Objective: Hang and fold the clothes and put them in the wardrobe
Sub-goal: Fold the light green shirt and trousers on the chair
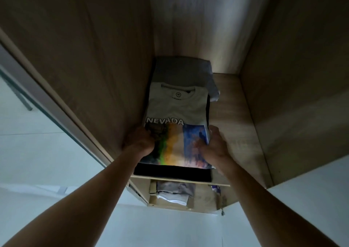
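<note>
A folded pale T-shirt (177, 109) with the word NEVADA and a colourful print lies on top of a pile on the wardrobe shelf (230, 114). Under it lie a black folded garment (170, 172) at the front and a grey one (183, 71) at the back. My left hand (140, 143) grips the shirt's left front edge, fingers curled round it. My right hand (214, 144) holds the right front corner, with the thumb on top of the print.
The pile sits against the wardrobe's left wall (90, 73); bare shelf lies to its right up to the right wall (294, 80). A lower shelf holds more folded light clothes (174, 192). A sliding door frame (47, 103) runs along the left.
</note>
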The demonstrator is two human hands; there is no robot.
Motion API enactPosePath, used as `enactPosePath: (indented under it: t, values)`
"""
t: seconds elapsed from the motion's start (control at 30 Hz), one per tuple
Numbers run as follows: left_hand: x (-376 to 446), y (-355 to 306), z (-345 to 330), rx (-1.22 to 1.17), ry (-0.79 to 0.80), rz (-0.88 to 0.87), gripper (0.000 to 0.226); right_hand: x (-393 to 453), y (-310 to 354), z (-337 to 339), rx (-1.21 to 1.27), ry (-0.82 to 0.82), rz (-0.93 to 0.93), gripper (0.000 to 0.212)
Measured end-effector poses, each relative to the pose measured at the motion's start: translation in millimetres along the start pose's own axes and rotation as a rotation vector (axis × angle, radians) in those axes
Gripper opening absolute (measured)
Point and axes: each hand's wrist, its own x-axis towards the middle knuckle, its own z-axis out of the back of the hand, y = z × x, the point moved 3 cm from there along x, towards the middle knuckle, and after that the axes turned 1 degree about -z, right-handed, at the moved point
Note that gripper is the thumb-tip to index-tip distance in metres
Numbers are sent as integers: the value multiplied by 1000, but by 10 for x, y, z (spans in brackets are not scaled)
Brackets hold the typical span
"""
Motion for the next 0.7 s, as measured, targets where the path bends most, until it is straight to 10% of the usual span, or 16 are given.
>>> enactPosePath:
  t: [0.7]
  values:
    - [-152, 225, -299, -17, -27, -27, 42, -341, -167, -250, -426, -186, 84, 45]
